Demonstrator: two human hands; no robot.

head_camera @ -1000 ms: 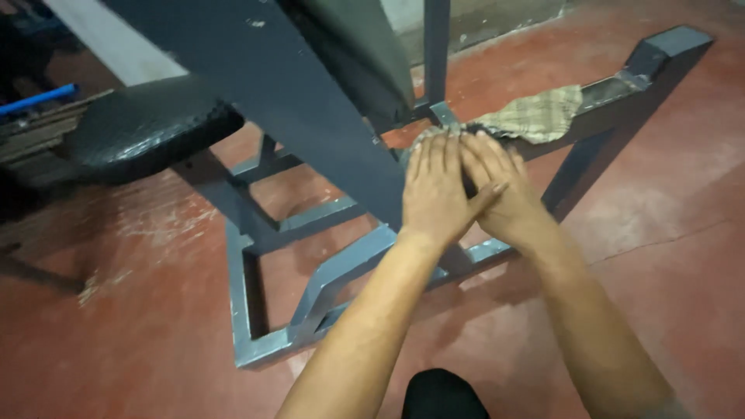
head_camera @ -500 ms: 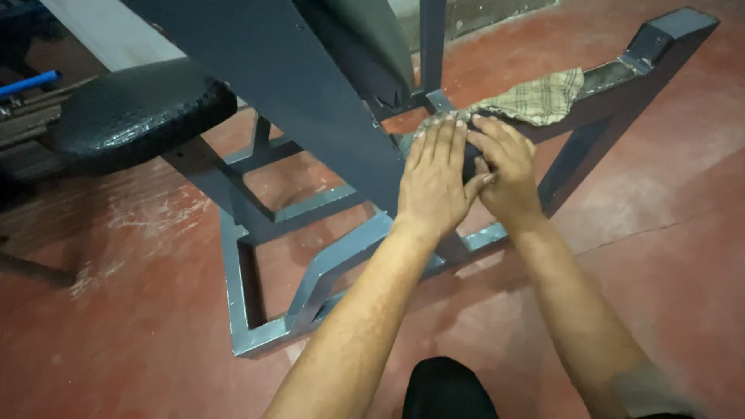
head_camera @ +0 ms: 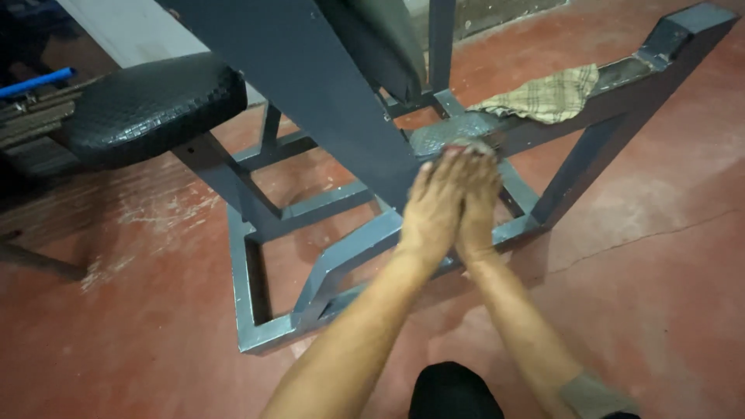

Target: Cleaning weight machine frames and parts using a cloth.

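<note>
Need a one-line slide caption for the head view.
Left hand and right hand pressed together above grey-blue steel bench frame, checked cloth draped behind.

A red floor [head_camera: 155, 310] carries a grey-blue steel frame [head_camera: 341, 264]. On the frame's sloping beam [head_camera: 621, 89] lies a checked tan cloth [head_camera: 547, 97], just beside a ribbed metal plate [head_camera: 450, 132] lower down the beam.

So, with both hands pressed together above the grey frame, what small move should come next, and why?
Probably lower the left hand and right hand back onto the textured grey plate. They hover just short of it, palms together; whether they hold anything cannot be told. The checked cloth lies farther along the same bar.
</note>
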